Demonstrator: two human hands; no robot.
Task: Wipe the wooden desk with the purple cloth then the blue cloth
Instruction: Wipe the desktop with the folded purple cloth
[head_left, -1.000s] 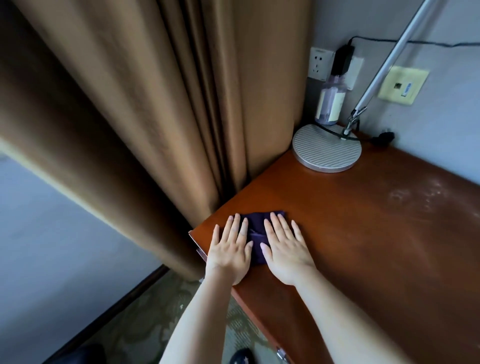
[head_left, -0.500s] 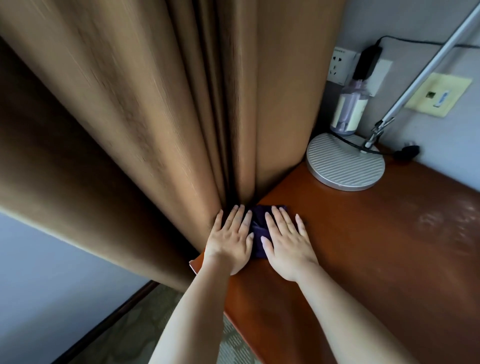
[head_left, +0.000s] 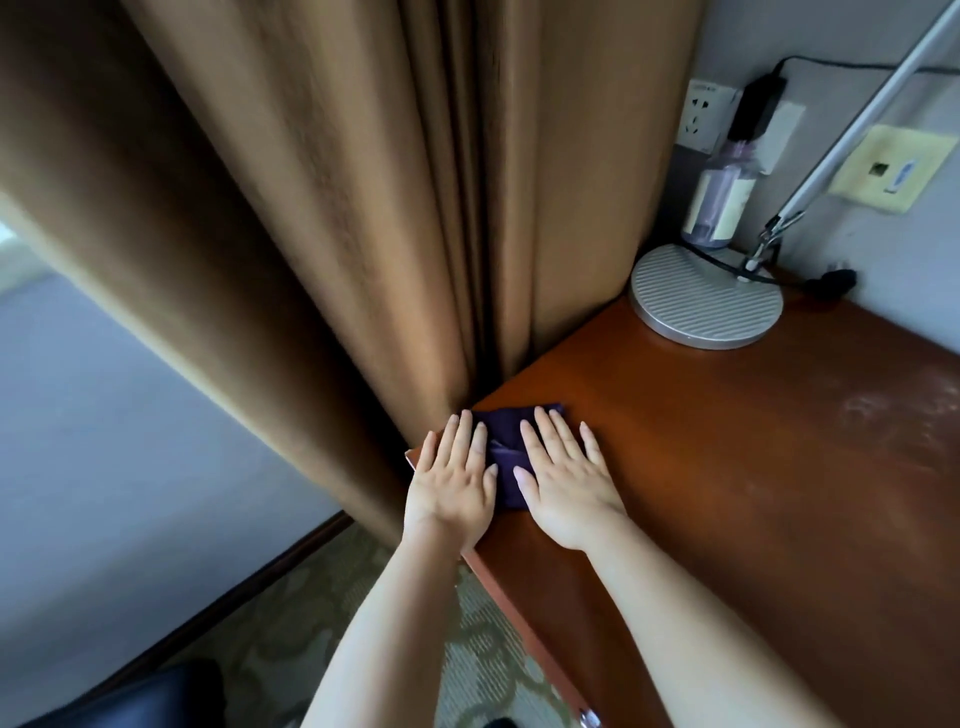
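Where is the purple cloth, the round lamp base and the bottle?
purple cloth (head_left: 506, 452): head view, on the bare fold between the two hands.
lamp base (head_left: 701, 304): head view, on the middle of its ribbed top.
bottle (head_left: 719, 200): head view, on its label, behind the lamp base.

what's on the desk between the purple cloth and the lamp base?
Nothing: head view shows bare wood of the wooden desk between purple cloth and lamp base.
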